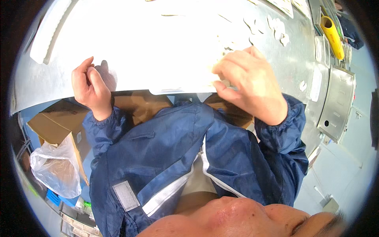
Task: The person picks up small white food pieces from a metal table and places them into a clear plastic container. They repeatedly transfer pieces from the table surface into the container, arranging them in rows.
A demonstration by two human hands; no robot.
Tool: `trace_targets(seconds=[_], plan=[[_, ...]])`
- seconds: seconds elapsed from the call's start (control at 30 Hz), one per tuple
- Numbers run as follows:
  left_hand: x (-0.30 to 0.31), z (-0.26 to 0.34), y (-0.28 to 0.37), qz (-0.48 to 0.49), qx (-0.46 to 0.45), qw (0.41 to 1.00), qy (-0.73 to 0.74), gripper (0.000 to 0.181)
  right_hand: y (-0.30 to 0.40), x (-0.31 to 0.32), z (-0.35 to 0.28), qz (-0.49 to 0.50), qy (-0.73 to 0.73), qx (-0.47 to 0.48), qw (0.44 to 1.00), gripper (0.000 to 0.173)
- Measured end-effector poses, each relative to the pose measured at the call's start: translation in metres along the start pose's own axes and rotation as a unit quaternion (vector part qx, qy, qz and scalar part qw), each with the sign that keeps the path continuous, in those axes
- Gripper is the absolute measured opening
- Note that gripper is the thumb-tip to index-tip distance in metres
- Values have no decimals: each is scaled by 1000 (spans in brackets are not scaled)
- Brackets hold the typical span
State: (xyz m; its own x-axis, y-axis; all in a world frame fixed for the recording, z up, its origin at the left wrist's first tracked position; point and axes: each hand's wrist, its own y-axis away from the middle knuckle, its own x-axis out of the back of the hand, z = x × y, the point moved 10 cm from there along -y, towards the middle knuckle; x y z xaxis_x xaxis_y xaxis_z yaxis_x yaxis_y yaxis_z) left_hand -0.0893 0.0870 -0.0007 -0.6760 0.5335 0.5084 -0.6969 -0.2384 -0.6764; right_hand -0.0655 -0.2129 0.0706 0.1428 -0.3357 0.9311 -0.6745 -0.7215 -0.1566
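Observation:
My right hand is over the right part of a brightly lit white surface, thumb and fingers curled towards small pale pieces. Glare hides whether its fingertips grip one. My left hand hovers at the left near the table's front edge, its fingers loosely curled and a shadow beside it; whether it holds anything is hidden. Beyond my right hand, several irregular white pieces lie on the metal table. One small white piece lies apart, farther right.
A long white tray-like object lies at the far left. At the right are a yellow tube, a clear container and a metal box. A cardboard box with a plastic bag stands lower left. Another person is at the upper right.

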Motion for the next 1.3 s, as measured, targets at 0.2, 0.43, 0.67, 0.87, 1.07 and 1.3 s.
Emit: trace_targets(seconds=[0.2, 0.43, 0.67, 0.87, 1.07, 1.3], plan=[[-2, -1, -2, -1, -4, 1000, -3, 23, 18, -7, -4, 46, -15, -15, 999, 15], [-3, -1, -1, -2, -12, 1000, -13, 23, 16, -16, -5, 22, -6, -21, 1000, 12], [-2, -1, 1, -2, -3, 1000, -16, 22, 17, -21, -1, 14, -14, -22, 1000, 14], [-3, 0, -1, -5, -20, 1000, -19, 23, 15, -22, 1, 17, -23, -20, 999, 18], [-3, -2, 1, -5, -20, 1000, -22, 23, 19, -7, 6, 66, -43, -20, 997, 18], [-4, -6, 2, -12, -14, 999, -34, 22, 56, 20, 71, 114, 17, -188, 975, 9]])
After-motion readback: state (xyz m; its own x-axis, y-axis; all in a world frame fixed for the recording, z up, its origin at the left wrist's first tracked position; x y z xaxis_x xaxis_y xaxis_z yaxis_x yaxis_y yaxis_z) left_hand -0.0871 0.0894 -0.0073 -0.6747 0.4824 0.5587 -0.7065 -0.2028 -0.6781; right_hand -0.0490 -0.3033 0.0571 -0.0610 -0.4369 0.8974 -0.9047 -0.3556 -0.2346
